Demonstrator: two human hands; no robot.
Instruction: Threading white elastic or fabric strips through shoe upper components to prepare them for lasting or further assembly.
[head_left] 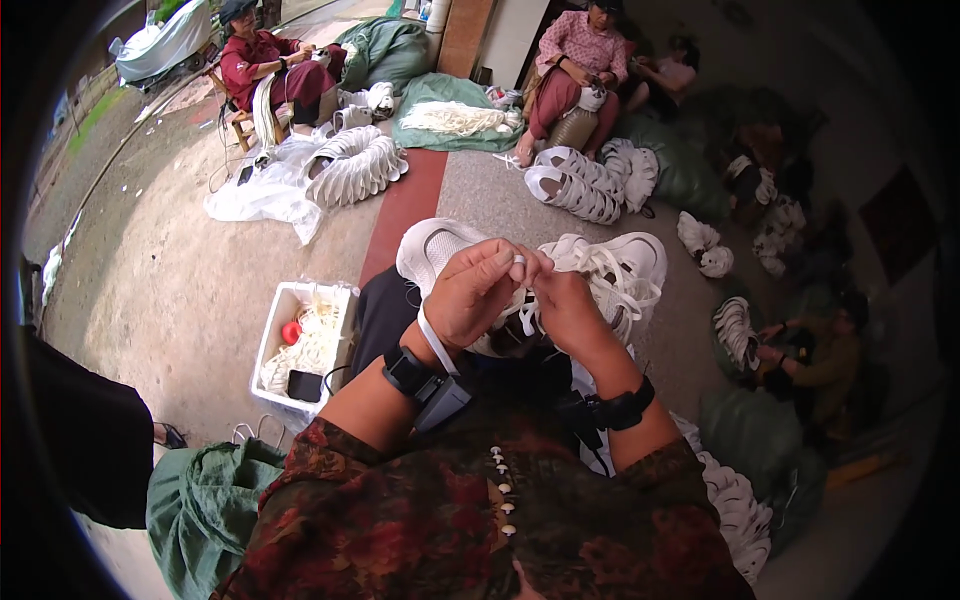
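My left hand (468,292) and my right hand (568,308) meet over my lap, fingertips pinched together on a white shoelace (519,260). Only a small bit of it shows between the fingers. Beneath and behind the hands lie white shoes; one white shoe (428,244) shows its toe beyond my left hand. Past my right hand, another white shoe (640,262) has loose laces looped across it. My hands cover the middle of the shoes. A white band (436,338) circles my left wrist, above a dark strapped device (410,375).
To my left, a white foam box (264,345) holds laces, a red round object and a dark phone-like slab. Green cloth (205,505) lies at lower left. Rows of white shoes (358,168) stand ahead, near seated people handling shoes. More shoes (735,500) lie beside me on the right.
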